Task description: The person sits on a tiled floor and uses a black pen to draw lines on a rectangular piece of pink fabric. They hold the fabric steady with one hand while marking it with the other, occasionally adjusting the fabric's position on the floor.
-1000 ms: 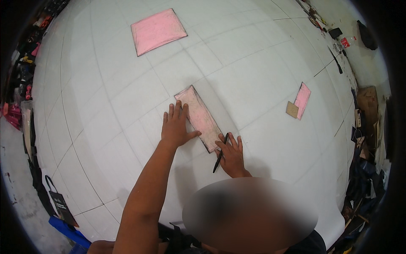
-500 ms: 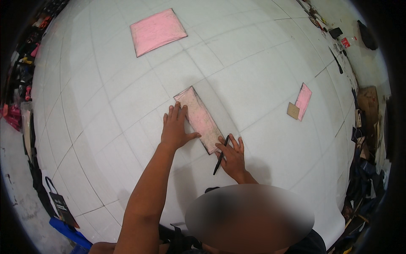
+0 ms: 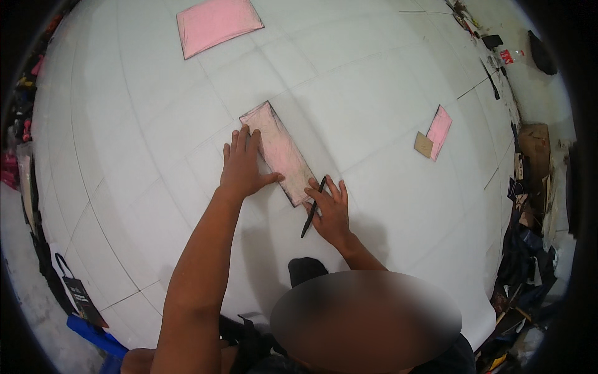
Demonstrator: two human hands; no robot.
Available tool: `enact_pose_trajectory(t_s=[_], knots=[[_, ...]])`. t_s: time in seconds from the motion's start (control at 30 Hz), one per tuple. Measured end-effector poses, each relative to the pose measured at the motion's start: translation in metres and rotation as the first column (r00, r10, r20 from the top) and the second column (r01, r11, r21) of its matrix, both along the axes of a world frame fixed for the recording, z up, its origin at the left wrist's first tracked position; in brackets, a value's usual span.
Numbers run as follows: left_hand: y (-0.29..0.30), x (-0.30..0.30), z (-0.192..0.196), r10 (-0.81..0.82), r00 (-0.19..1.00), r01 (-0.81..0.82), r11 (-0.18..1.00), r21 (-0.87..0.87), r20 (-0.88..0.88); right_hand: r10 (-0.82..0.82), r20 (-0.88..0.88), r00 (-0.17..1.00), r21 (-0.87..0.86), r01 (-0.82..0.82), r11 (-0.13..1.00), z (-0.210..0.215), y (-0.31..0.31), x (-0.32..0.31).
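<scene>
A long pink rectangular piece (image 3: 281, 149) with dark edges and a creased surface lies slanted on a pale floor covering. Along its left long edge rests my left hand (image 3: 240, 167), open, fingers spread toward the far end and the thumb touching nearer the close end. At the near right corner is my right hand (image 3: 331, 215), with a black pen (image 3: 314, 209) tucked between its fingers. That hand's thumb and a fingertip touch the corner of the piece. The pen slants down toward me, clear of the pink surface.
A larger pink rectangle (image 3: 219, 26) lies at the far left. To the right, a small brown square (image 3: 423, 144) overlaps a narrow pink strip (image 3: 440, 128). Clutter lines both sides, including a black bag (image 3: 84, 299) at left and a cardboard box (image 3: 534, 146) at right.
The whole view has shifted, so everything sits higher and slightly left. Both hands keep their places on the pink piece, and the pen is still in my right hand.
</scene>
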State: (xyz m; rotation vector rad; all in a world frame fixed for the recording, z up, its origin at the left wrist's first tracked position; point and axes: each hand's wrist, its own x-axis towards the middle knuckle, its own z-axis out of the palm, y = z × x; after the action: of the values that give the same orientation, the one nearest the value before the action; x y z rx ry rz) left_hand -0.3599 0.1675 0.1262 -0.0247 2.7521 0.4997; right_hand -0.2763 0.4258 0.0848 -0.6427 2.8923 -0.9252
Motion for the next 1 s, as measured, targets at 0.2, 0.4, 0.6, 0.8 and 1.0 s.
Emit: enact_pose_trajectory(t_s=[0.2, 0.4, 0.6, 0.8, 1.0], knots=[[0.009, -0.005, 0.011, -0.011, 0.999, 0.013, 0.999, -0.04, 0.052, 0.008, -0.001, 1.0, 0.002, -0.008, 1.0, 0.003, 0.003, -0.002], [0.01, -0.006, 0.011, 0.002, 0.997, 0.001, 0.999, -0.037, 0.082, 0.035, 0.007, 0.999, 0.024, -0.035, 0.999, 0.005, 0.005, -0.002], [0.004, -0.003, 0.011, 0.031, 0.995, -0.028, 0.999, -0.031, 0.095, 0.051, 0.009, 0.999, 0.027, -0.052, 0.998, 0.015, 0.001, -0.017], [0.008, -0.007, 0.021, 0.019, 0.991, -0.013, 0.999, -0.043, 0.13, -0.065, 0.086, 0.994, -0.204, 0.082, 0.976, 0.039, -0.004, -0.113], [0.018, -0.014, 0.024, 0.026, 0.985, -0.02, 0.999, -0.038, 0.173, -0.013, 0.118, 0.993, -0.456, 0.066, 0.888, 0.014, -0.062, -0.196]])
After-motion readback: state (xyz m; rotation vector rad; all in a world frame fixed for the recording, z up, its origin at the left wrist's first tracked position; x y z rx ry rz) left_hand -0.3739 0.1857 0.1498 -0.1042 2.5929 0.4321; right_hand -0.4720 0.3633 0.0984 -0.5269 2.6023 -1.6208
